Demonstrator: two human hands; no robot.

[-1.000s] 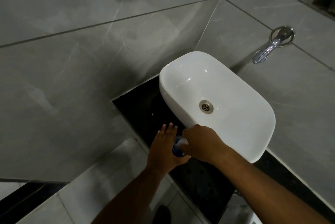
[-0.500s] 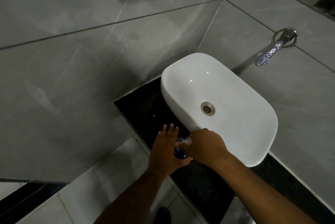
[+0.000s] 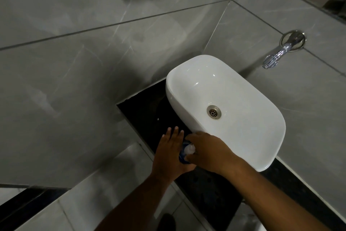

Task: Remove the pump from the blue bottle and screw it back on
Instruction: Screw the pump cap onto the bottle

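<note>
Head view: on the counter (image 3: 149,111) edge beside the basin (image 3: 187,73), brace the blue bottle (image 3: 182,153) with the flat, fingers-extended left hand (image 3: 169,153) while the right hand (image 3: 207,153), closed over the pump (image 3: 190,149), turns squarely.

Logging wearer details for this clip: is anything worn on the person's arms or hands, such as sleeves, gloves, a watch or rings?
Nothing worn shows. The left hand and right hand are bare, without gloves, and both forearms are uncovered up to the bottom edge of the picture, so no sleeve is in view. No watch, bracelet or ring is visible, though the light is dim and the undersides of the fingers are hidden.
</note>
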